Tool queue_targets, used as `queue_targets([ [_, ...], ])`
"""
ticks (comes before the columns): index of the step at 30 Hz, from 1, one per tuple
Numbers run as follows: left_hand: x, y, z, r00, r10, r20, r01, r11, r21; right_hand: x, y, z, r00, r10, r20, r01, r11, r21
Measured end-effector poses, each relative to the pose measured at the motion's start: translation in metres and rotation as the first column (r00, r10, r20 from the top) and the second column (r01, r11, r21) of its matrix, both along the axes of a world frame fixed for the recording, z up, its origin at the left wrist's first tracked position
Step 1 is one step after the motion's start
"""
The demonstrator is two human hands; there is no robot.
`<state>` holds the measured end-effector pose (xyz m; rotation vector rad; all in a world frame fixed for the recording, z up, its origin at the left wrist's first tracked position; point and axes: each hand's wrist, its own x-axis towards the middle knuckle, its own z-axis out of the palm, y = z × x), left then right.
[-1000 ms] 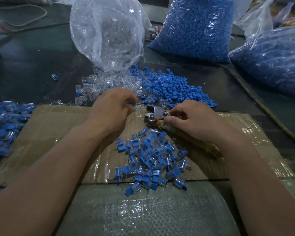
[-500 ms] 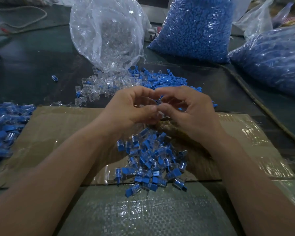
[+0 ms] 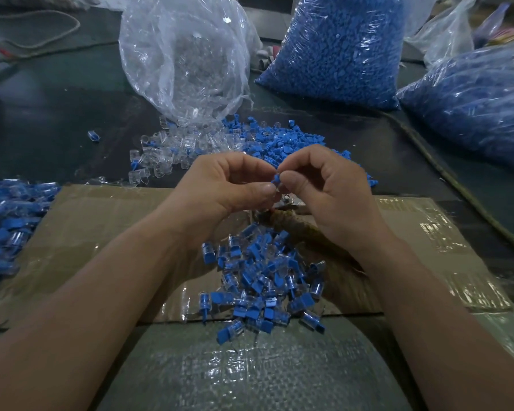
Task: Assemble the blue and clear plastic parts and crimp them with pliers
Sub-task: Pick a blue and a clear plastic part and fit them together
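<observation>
Cardboard sheet point(image 3: 101, 232), laid along the tabletop's near edge, carries the work. At its middle lies a pile of joined blue-and-clear pieces point(image 3: 264, 280). Just beyond the pile lie the pliers point(image 3: 288, 201), metal head toward the far edge and wrapped handles slanting back toward the near right corner, passing under my right wrist. Above the pliers head, left hand point(image 3: 220, 188) and right hand point(image 3: 330, 197) meet fingertip to fingertip, fingers curled. Between them they pinch one blue part point(image 3: 276, 178), thumb and forefinger closing on it from either side. I cannot tell whether a clear part is hidden in the left fingers. I judge the part's long axis runs roughly left to right. The right hand is nearer the handles, so the crimp falls to it.
</observation>
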<state>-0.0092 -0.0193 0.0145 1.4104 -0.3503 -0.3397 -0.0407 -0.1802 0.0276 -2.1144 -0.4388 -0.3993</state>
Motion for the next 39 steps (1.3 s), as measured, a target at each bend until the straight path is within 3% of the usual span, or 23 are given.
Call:
queue_targets([
  [8, -0.0016, -0.0004, 0.0024, 0.999, 0.033, 0.034, -0.034, 0.999, 0.030, 0.0027, -0.0036, -0.0017, 0.997, -0.073, 0.005, 0.072, 0.992, 0.106],
  [15, -0.0030, -0.0013, 0.0027, 0.998, 0.065, 0.018, -0.065, 0.998, -0.012, 0.0024, -0.0021, -0.0024, 0.997, -0.078, 0.013, 0.077, 0.993, 0.093],
  [23, -0.0034, -0.0017, 0.0029, 0.990, 0.122, 0.071, -0.126, 0.990, 0.065, 0.0016, -0.0021, -0.0023, 0.998, -0.067, 0.010, 0.066, 0.995, 0.068],
  [30, -0.0048, -0.0034, 0.0053, 0.993, 0.114, 0.040, -0.115, 0.993, 0.013, 0.0025, -0.0006, -0.0020, 0.995, -0.102, -0.015, 0.103, 0.981, 0.166],
  [39, -0.0037, -0.0020, 0.0034, 0.998, 0.027, 0.064, -0.027, 1.000, -0.001, 0.0000, 0.0010, -0.0013, 0.998, -0.055, 0.027, 0.053, 0.995, 0.088],
])
